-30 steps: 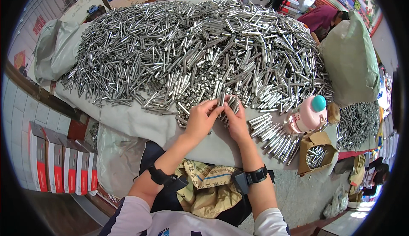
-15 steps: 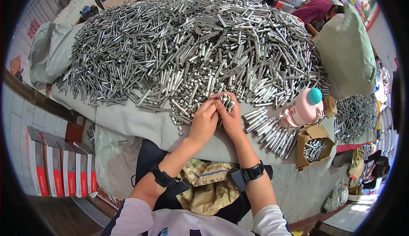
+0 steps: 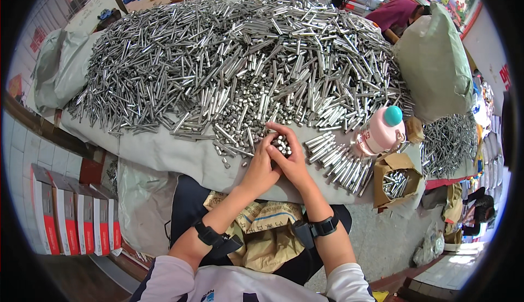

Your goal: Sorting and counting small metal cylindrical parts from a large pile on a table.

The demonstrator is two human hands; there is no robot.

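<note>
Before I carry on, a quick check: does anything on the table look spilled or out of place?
A few short metal pieces lie stray on the grey cloth, left of the left hand. They look odd because they sit just outside the big pile. Nothing else stands out.

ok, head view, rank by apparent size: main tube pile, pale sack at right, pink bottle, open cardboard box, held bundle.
1. Main tube pile
2. Pale sack
3. Pink bottle and open cardboard box: too alike to rank
4. Held bundle, partly covered
</note>
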